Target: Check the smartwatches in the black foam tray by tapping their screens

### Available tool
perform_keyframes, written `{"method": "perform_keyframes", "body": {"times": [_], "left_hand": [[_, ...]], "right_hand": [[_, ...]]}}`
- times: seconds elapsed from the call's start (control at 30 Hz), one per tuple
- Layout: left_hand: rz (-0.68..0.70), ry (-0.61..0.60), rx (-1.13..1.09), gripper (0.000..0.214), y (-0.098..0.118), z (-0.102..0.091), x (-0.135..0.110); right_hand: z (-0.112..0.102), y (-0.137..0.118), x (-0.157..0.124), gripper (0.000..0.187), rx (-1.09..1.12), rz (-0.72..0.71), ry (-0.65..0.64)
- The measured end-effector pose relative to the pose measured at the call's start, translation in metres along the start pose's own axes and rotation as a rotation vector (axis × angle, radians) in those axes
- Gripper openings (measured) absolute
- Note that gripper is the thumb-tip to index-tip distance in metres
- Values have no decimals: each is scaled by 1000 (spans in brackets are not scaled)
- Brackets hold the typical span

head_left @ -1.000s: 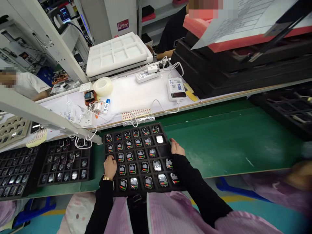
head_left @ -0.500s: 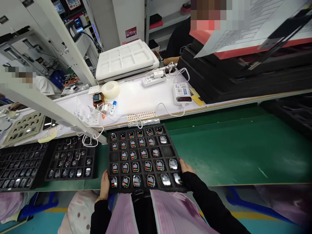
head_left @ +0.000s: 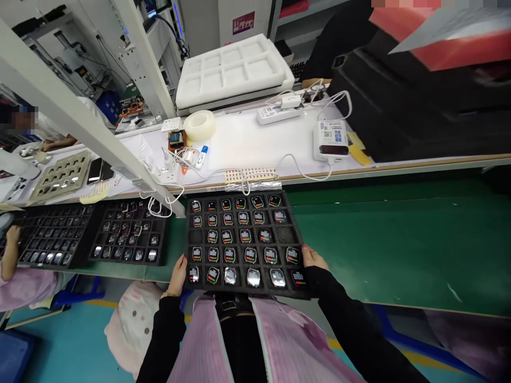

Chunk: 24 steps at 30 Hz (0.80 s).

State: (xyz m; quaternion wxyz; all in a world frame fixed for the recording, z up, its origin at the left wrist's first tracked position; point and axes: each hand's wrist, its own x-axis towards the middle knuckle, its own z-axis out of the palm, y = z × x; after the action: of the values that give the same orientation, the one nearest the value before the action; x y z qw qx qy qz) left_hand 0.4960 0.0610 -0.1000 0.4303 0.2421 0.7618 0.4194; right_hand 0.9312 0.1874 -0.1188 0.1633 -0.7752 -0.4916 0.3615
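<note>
A black foam tray (head_left: pixel 243 291) lies over the green mat in front of me, its pockets holding several smartwatches with lit screens showing red and green bars. One of these smartwatches (head_left: pixel 245 235) sits mid-tray. Two pockets are bare, one at the left and one at the right of the middle row. My left hand (head_left: pixel 178 275) grips the tray's near left edge, and my right hand (head_left: pixel 313 259) holds its right edge. Black sleeves cover both forearms.
Two more black trays of watches (head_left: pixel 130 234) lie to the left, where a co-worker's hand (head_left: pixel 11 234) rests at the far end. Beyond the green mat (head_left: pixel 391 239) stands a white bench with a tape roll (head_left: pixel 199 125), cables and a white power bank (head_left: pixel 331 139). Black foam stacks rise at right.
My left hand has moved off the watches to the tray's near left edge. My right hand now grips the right edge. The view has shifted, so the scene sits lower and further right.
</note>
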Motion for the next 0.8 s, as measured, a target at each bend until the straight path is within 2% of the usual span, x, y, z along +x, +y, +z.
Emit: {"method": "perform_keyframes", "body": {"times": [0.1,0.2,0.33,0.47,0.6,0.8], "left_hand": [[-15,-40,-10,51,-7,-3,-17],[-25,-76,-25,52,-14,-6,-38],[-4,-110,-16,53,-19,-9,-57],[50,-118,24,59,-19,-9,-62],[111,-94,71,58,-20,-3,-64],[186,-38,137,61,-24,8,-68]], "right_hand": [[2,-9,-22,60,1,-120,66],[15,-25,-53,58,35,-417,77],[49,-46,-95,51,69,-908,-117],[84,-62,-124,50,42,-1211,-366],[100,-72,-136,50,4,-1316,-486],[101,-76,-139,45,-96,-1377,-552]]}}
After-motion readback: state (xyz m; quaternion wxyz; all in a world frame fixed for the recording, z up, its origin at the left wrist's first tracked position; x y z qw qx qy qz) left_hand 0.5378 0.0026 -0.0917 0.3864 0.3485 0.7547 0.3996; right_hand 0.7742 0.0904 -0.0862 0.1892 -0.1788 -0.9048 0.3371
